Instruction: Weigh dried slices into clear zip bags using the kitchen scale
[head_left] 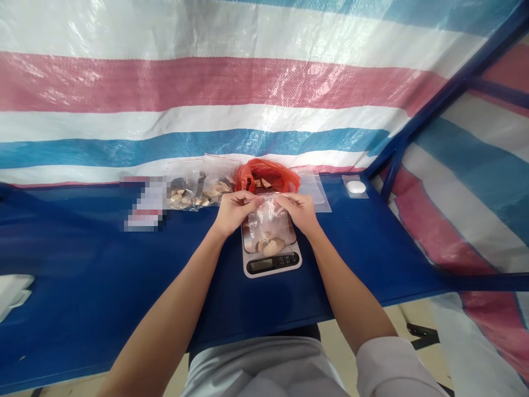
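Between my hands is a clear zip bag with a few pale and brown dried slices at its bottom. My left hand pinches its top edge at the left, and my right hand pinches it at the right. Under the bag lies a white kitchen scale with a dark display strip; whether the bag rests on it I cannot tell. Just behind the hands stands an open red plastic bag holding more slices.
Filled clear bags lie left of the red bag. Flat clear bags lie to its right, and a white oval object farther right. A blurred-out paper and a white plastic item are at left on the blue table. Striped sheeting hangs behind.
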`<action>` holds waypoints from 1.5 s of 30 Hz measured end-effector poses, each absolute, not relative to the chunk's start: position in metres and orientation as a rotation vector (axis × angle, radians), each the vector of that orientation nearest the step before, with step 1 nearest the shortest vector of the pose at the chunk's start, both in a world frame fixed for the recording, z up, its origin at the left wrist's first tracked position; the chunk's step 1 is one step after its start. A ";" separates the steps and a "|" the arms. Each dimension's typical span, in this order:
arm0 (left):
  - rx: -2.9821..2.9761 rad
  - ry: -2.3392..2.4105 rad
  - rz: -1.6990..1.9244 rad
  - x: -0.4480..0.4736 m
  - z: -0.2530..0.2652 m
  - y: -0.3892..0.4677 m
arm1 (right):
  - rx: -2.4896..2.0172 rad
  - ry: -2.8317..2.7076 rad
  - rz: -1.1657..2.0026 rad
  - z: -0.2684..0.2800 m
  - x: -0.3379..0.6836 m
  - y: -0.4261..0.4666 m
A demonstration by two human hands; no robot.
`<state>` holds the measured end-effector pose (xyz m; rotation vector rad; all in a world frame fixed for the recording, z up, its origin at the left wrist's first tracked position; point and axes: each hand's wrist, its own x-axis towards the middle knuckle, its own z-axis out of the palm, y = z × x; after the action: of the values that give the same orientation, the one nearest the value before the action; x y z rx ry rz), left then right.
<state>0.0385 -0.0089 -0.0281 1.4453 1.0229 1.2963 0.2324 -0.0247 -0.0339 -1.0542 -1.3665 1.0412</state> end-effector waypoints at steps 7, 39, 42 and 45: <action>1.479 1.073 1.270 0.041 -0.021 -0.016 | -1.080 -1.477 0.922 -0.026 0.231 -0.030; 1.480 1.085 1.251 0.040 -0.028 -0.017 | -1.097 -1.473 0.926 -0.034 0.237 -0.028; 1.470 1.084 1.292 0.037 -0.031 -0.014 | -1.092 -1.379 0.982 -0.036 0.235 -0.026; 1.493 1.066 1.273 0.037 -0.029 -0.016 | -1.088 -1.333 1.081 -0.037 0.231 -0.026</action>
<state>0.0374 -0.0159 -0.0291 1.4926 1.0657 1.2729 0.2310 -0.0258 -0.0371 -1.0878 -1.3331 1.0807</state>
